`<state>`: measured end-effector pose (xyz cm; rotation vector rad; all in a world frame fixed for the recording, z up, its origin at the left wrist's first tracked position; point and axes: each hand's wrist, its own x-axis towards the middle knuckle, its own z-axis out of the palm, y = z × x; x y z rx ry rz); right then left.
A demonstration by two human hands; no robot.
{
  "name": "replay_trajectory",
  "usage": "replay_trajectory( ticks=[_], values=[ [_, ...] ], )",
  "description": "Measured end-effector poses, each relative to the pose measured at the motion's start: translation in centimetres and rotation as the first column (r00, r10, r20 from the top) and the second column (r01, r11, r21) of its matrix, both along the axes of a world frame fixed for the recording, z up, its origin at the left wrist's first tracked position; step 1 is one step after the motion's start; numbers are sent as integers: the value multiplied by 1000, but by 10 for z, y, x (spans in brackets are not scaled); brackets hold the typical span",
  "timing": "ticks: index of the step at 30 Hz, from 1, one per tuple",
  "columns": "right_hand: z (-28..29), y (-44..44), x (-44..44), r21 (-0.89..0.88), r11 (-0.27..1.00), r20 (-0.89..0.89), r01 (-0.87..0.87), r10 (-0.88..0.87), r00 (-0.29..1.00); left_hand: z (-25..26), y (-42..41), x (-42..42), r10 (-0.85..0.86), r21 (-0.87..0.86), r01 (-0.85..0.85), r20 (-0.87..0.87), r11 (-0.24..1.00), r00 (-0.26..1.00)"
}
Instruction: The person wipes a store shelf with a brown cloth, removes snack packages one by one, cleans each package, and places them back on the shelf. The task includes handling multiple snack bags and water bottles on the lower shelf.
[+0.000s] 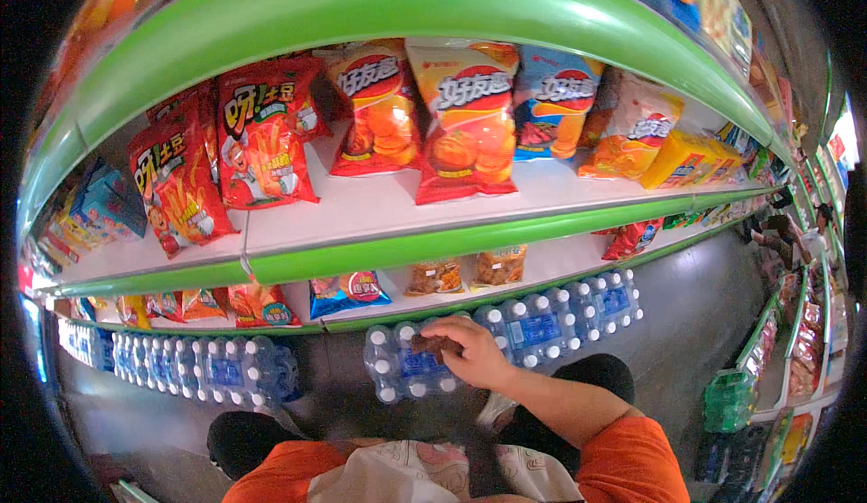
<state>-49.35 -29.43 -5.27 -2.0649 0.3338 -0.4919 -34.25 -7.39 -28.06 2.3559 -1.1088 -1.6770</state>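
My right hand [475, 352] grips a small dark brown cloth [432, 346], which looks crumpled. The hand is above a shrink-wrapped pack of water bottles [389, 382] with white caps, standing on the floor against the bottom shelf. My left hand is out of view; only the orange left sleeve [281, 469] shows. In front of me, a white shelf board [352, 208] with a green front edge carries red bags of potato snacks [267, 144] at left. Bags of potato chips [467, 130] in red, cream and blue lean along its middle.
More water-bottle packs line the floor at left [223, 371] and right [538, 323]. A lower shelf [393, 293] holds snack bags. Overhead curves a broad green shelf edge [379, 5]. Far right, a person [809, 239] is near another shelf, with a green bottle pack [730, 398] below.
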Motion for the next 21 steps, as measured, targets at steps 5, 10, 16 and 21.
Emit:
replay_trajectory(
  ticks=[5,10,16,21],
  values=[
    [16,-19,-22,89,995,117,46,-56,992,33,-9,-51,-3,0,3,35,1000,999],
    [46,-20,-29,404,914,284,43,-170,944,80,-16,-110,-110,29,109,34,994,993],
    [78,-22,-38,454,890,440,42,-265,858,141,-40,-156,-316,35,321,-103,946,943],
    [100,-33,-44,757,647,417,-88,-375,828,227,-75,-142,-456,-216,416,-198,884,867]
  ],
)
